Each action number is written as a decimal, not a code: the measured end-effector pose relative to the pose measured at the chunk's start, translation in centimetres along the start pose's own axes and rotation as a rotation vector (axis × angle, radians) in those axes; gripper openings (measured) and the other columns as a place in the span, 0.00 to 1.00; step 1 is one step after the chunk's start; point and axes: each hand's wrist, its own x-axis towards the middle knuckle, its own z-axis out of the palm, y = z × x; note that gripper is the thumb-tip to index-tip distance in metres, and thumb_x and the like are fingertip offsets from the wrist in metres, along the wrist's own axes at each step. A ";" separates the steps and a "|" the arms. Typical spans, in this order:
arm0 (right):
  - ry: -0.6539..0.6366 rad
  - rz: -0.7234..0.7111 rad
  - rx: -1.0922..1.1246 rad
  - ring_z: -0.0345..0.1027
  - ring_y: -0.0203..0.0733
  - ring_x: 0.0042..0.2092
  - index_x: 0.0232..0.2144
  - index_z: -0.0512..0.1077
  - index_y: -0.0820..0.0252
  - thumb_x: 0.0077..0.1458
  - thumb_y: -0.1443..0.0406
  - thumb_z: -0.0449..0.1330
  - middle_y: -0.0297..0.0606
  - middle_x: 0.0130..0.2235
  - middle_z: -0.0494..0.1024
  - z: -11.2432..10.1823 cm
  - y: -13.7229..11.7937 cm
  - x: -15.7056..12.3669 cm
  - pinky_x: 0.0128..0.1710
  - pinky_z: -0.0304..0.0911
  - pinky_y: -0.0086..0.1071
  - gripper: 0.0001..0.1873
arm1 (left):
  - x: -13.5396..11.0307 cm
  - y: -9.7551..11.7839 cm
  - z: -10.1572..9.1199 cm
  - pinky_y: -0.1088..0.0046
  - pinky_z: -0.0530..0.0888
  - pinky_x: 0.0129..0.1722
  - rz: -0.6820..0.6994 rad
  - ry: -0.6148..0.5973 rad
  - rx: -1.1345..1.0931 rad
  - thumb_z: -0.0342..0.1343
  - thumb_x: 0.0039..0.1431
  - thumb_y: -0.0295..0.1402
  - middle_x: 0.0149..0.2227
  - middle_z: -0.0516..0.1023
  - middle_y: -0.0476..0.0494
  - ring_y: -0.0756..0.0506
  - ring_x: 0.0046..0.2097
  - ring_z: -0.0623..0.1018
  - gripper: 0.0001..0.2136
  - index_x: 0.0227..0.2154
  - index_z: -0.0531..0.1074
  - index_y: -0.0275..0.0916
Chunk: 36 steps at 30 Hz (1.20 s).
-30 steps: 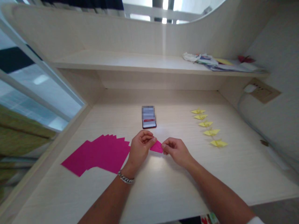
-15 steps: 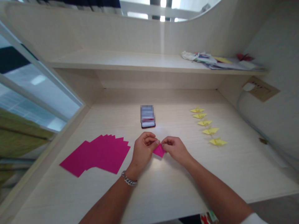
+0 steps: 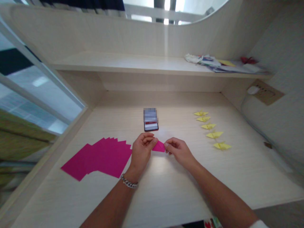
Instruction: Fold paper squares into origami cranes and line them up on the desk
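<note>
Between my two hands is a small folded piece of pink origami paper [image 3: 158, 147], held just above the desk. My left hand [image 3: 142, 148] pinches its left side between thumb and fingers. At the right corner, my right hand [image 3: 177, 150] grips the paper with thumb and forefinger. Fanned-out pink paper sheets [image 3: 104, 158] lie to the left of my left hand. Several yellow folded-paper cranes [image 3: 215, 135] stand in a row on the right. A phone [image 3: 151, 119] lies flat beyond my hands, its screen partly blurred.
A shelf [image 3: 142, 66] spans the back, with papers and crumpled wrapping [image 3: 213, 63] at its right end. On the right wall, a socket [image 3: 266, 91] has a plug and grey cable [image 3: 247, 117]. A window frame [image 3: 59, 82] borders the desk [image 3: 166, 193] on the left.
The folded pink paper has turned in my fingers from a downward-pointing shape to a flatter, wider one. My left hand has shifted slightly left, and the hands are a little farther apart.
</note>
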 end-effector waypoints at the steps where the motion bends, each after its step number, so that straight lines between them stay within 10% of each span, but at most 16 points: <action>1: 0.008 -0.014 -0.038 0.63 0.34 0.26 0.27 0.70 0.62 0.50 0.59 0.59 0.33 0.24 0.71 0.0 0.1 0.0 0.27 0.59 0.28 0.11 | -0.1 0.1 0.1 0.75 0.71 0.32 -0.004 -0.048 0.023 0.63 0.45 0.32 0.28 0.77 0.48 0.49 0.31 0.76 0.13 0.35 0.71 0.38; 12: -0.095 -0.161 -0.513 0.60 0.34 0.28 0.27 0.70 0.60 0.53 0.66 0.54 0.32 0.25 0.70 -1.5 -1.6 -1.1 0.27 0.52 0.27 0.06 | -0.4 1.0 -1.1 0.75 0.66 0.26 0.045 -0.545 0.432 0.53 0.51 0.29 0.22 0.76 0.49 0.48 0.26 0.72 0.08 0.23 0.77 0.40; 23: -0.020 -0.046 -0.226 0.58 0.32 0.25 0.24 0.69 0.62 0.51 0.62 0.57 0.31 0.22 0.68 -2.9 -0.8 -0.1 0.25 0.53 0.27 0.09 | 0.8 1.6 -2.3 0.76 0.66 0.24 -0.027 -0.330 0.373 0.55 0.49 0.30 0.18 0.71 0.50 0.50 0.23 0.70 0.06 0.21 0.74 0.38; 29: 0.125 -0.003 0.040 0.60 0.32 0.22 0.25 0.70 0.62 0.49 0.56 0.60 0.31 0.21 0.69 -1.3 -0.4 0.2 0.23 0.56 0.27 0.14 | -0.7 1.2 0.5 0.70 0.72 0.35 -0.186 -0.408 0.032 0.59 0.50 0.37 0.35 0.79 0.40 0.46 0.34 0.76 0.14 0.38 0.74 0.34; 36: 0.070 0.054 0.105 0.66 0.35 0.25 0.27 0.72 0.63 0.47 0.55 0.61 0.35 0.23 0.74 0.6 0.0 -0.3 0.27 0.62 0.29 0.15 | -1.0 -0.8 1.4 0.74 0.69 0.31 -0.140 -0.237 0.052 0.61 0.48 0.39 0.27 0.77 0.45 0.48 0.30 0.73 0.12 0.27 0.75 0.33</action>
